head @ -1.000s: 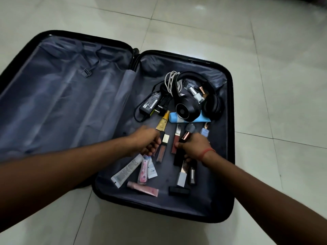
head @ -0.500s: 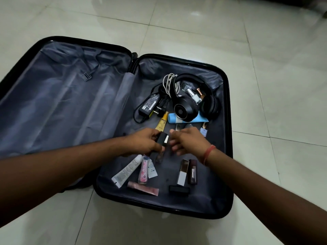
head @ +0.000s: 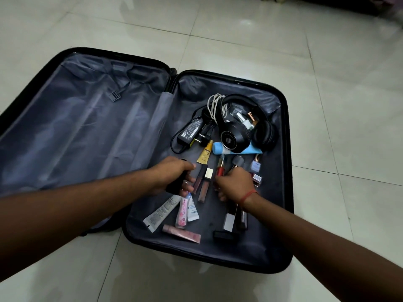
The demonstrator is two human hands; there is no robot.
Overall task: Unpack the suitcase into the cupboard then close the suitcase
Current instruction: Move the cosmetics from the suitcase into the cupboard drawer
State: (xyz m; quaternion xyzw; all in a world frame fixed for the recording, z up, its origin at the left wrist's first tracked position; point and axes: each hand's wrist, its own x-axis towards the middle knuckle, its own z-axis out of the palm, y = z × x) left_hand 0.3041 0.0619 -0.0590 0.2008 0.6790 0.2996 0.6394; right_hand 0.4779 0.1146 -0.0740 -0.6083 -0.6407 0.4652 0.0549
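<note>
Fingers of left hand [head: 174,177] now clenched round dark cylindrical item [head: 175,184], right hand [head: 234,184] newly pinching red-and-gold lipstick tube [head: 220,168] inside open black hard-shell suitcase [head: 285,149]: gathering under way, cupboard unseen.

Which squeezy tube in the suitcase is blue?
The light blue tube lying under the black headphones. The other tubes are yellow, white or pink.

The room is dim. Soft light shines off the floor tiles [head: 229,27] far away. The suitcase [head: 285,171] lining looks dark. Edges bend outward, and the far right corner is blurry.
</note>
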